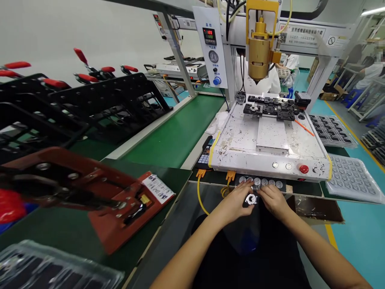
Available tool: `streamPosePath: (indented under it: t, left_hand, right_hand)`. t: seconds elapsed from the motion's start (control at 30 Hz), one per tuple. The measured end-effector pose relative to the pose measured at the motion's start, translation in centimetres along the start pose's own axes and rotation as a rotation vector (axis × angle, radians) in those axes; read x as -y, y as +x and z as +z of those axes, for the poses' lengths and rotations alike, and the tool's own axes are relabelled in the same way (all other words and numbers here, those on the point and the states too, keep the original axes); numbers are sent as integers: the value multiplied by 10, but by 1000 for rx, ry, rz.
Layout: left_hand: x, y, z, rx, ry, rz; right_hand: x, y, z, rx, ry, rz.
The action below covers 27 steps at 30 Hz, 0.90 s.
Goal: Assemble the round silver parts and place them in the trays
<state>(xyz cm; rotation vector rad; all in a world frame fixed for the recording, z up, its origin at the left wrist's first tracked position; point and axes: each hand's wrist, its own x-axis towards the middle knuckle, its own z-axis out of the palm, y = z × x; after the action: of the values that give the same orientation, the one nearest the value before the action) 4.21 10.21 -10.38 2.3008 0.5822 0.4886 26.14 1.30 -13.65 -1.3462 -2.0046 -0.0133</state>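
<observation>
Left hand (235,202): thumb and fingers are closed in a pinch on a silver ring-shaped part (250,199).
Ring-shaped part: it sits at the left fingertips, above the person's dark clothing (249,265) and just in front of the bench edge; a loose pinch could let it drop into the lap or to the floor.
Right hand (274,202): fingers bent, tips at the near edge of the strip; whether they grip anything cannot be told.
Strip of round discs (264,182): it lies before the white machine base (231,144); an uneven pull by the right fingers could drag or crease it.
Yellow cable (200,196): it hangs near the left forearm, so a backward sweep could snag it.
Red push button (304,169): it stands on the base's front, beyond the right hand; a careless upward reach could knock it.
Gold machine head (258,58): its tip points down, well apart from both hands; leaning in would probably bring the risk of contact.
</observation>
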Motion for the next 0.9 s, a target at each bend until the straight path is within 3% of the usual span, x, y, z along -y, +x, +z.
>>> streamPosePath:
  t: [0.1, 0.2, 0.3, 0.4, 0.57, 0.67, 0.77, 0.9]
  left_hand:
    - [1, 1, -2, -2, 2, 5]
    - [2, 8, 3, -97, 28, 18]
    - [4, 20, 9, -209, 63, 27]
    - [2, 28, 10, -257, 79, 24]
    - [-21, 10, 0, -315, -5, -1]
    - [-46, -8, -7, -301, -285, -171]
    - [-69, -22, -12, -300, -755, -343]
    - [-87, -32, -17, -347, -1176, -497]
  right_hand:
    - [7, -15, -10, -49, 33, 29]
    - [17, -27, -32, -130, 40, 140]
    - [25, -29, -56, -186, 161, 384]
    - [33, -22, -74, -200, 424, 686]
    - [53, 0, -91, -185, 699, 864]
    - [64, 14, -95, -170, 824, 903]
    - [70, 27, -92, -130, 998, 952]
    - [74, 36, -82, -58, 1185, 972]
